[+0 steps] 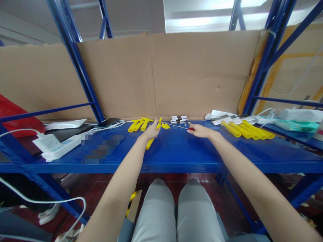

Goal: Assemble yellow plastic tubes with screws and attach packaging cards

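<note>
My left hand (151, 130) is closed around a yellow T-shaped tube (149, 144), whose lower end sticks out below the palm toward the shelf's front edge. My right hand (201, 130) grips the red handle of what looks like a screwdriver (176, 126). Its thin metal shaft points left toward the tube's crossbar. Just right of my left hand lies a small flat yellow piece (166, 126). Behind the shaft is a stack of small white-and-black pieces (179, 119). Several yellow T-shaped tubes (138, 125) lie left of my left hand.
Several yellow tubes with flat whitish ends (246, 130) lie at the right of the blue shelf (181, 151). A white power strip (64, 147) with cables and a dark phone (109, 122) sit at left. A cardboard panel (176, 74) closes the back; blue posts stand both sides.
</note>
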{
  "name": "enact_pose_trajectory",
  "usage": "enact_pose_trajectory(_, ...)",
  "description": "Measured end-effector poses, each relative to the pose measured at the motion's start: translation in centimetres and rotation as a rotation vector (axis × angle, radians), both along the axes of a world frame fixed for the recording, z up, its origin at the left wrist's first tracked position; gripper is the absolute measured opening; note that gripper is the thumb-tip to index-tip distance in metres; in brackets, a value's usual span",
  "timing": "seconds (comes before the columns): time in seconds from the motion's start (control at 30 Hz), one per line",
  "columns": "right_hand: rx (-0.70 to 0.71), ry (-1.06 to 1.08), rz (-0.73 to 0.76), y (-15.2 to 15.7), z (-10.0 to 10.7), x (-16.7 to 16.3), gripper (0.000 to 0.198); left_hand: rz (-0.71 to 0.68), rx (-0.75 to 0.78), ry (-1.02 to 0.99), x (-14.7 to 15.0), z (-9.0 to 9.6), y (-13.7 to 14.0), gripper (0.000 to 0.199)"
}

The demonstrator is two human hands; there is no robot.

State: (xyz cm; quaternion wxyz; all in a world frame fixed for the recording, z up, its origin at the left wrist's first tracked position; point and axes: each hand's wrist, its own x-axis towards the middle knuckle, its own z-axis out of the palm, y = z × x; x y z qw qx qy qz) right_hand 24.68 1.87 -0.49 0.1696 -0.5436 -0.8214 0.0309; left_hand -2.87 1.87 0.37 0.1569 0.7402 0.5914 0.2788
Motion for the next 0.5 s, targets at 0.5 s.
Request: enact_pose_trajectory(0.5,-0.023,0.0,0.038,0.06,0.02,0.08,0.024,-0.031,0.004,0.035,-0.3,-0.14,0.32,0.049)
